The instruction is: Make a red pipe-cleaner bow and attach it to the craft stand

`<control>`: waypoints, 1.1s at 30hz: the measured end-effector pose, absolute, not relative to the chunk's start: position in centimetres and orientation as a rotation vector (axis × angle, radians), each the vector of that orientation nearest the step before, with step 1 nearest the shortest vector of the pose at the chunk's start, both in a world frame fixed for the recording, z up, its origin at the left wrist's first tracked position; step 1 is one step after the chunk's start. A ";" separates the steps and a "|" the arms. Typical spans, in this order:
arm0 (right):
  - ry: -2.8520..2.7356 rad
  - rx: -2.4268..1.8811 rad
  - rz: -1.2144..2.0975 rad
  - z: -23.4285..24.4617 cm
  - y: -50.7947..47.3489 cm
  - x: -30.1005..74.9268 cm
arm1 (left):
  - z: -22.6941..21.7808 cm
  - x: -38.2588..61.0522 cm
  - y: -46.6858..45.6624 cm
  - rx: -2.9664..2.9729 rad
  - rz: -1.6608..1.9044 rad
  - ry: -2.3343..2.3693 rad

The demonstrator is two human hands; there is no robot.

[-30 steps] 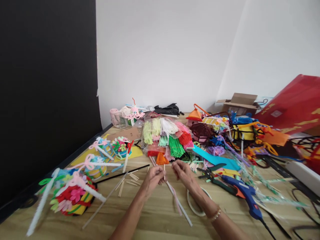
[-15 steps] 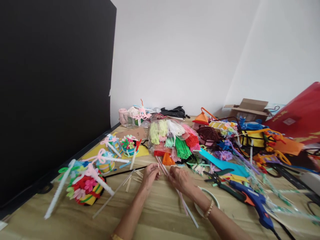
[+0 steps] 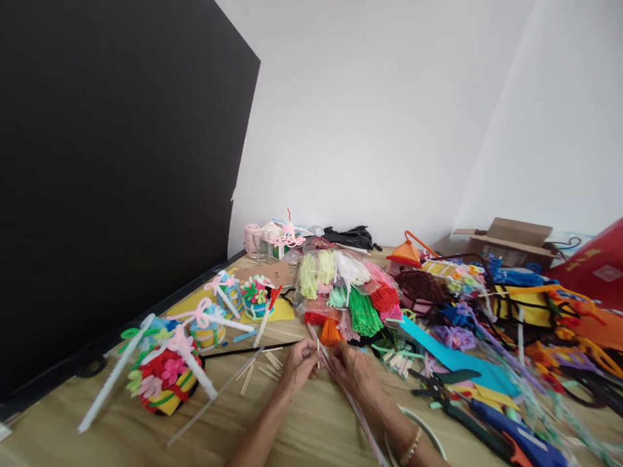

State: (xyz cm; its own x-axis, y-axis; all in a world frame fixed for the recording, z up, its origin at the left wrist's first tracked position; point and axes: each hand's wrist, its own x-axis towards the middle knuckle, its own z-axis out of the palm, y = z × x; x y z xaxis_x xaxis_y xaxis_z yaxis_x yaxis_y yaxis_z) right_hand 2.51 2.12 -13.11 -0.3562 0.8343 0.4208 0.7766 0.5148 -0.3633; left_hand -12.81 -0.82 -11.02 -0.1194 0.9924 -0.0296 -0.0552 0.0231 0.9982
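My left hand [image 3: 299, 364] is closed in a pinch on a short pale wooden stick [image 3: 318, 349], held nearly upright. Just right of it, my right hand [image 3: 357, 371] has its fingers curled round pale pink and white pipe cleaners [image 3: 361, 421], which slant beneath it toward the table's front. The two hands almost meet; whether the stick touches the pipe cleaners, I cannot tell. Behind them lies a plastic bag with bundles of coloured pipe cleaners [image 3: 365, 311]. Loose short sticks [image 3: 247, 380] are scattered left of my left hand.
Small flower-decorated baskets [image 3: 170, 376] stand at the left. A roll of tape [image 3: 428, 434] lies under my right forearm. Pliers [image 3: 467, 415] and a blue glue gun [image 3: 516, 431] are at the right, near a blue strip [image 3: 457, 353]. A cardboard box [image 3: 511, 243] sits at the back.
My hands have come closer together, the left bringing the stick up beside the pipe cleaners. The camera view has tilted and shifted, so the table's things appear lower and mostly farther right.
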 end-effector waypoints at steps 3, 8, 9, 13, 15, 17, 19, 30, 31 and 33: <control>-2.214 -1.237 0.126 -13.4 1.5 2.4 | -11.2 -13.0 -0.8 1.080 1.317 1.265; -2.216 -1.251 0.173 -13.7 1.8 2.4 | -11.4 -13.1 -0.8 1.051 1.348 1.268; -2.221 -1.270 0.195 -13.7 2.1 2.4 | -11.4 -13.1 -0.8 1.041 1.359 1.268; -2.256 -1.342 0.309 -13.1 3.3 2.9 | -11.4 -13.2 -0.6 0.987 1.391 1.254; -2.265 -1.371 0.350 -12.7 3.8 3.3 | -11.4 -13.3 -0.5 0.955 1.394 1.237; -2.266 -1.392 0.372 -12.1 4.2 3.8 | -11.3 -13.2 -0.5 0.924 1.396 1.219; -2.255 -1.404 0.381 -11.5 4.4 4.3 | -11.3 -13.1 -0.6 0.897 1.401 1.203; -2.064 -1.302 0.408 -10.4 3.6 4.1 | -11.5 -13.0 -0.4 0.867 1.436 1.159; -2.055 -1.278 0.425 -10.4 3.5 4.0 | -11.5 -13.0 -0.4 0.870 1.437 1.152; -2.042 -1.230 0.465 -10.5 3.4 3.7 | -11.6 -13.1 -0.4 0.877 1.436 1.137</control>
State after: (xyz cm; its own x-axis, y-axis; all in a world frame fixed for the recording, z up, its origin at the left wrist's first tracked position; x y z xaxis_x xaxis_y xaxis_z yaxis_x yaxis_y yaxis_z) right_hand 3.70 3.43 -10.46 -0.3061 0.8732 0.3792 0.6226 0.4849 -0.6141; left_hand -13.08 -0.37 -11.59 -0.1746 0.9828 -0.0609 -0.2842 0.0089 0.9587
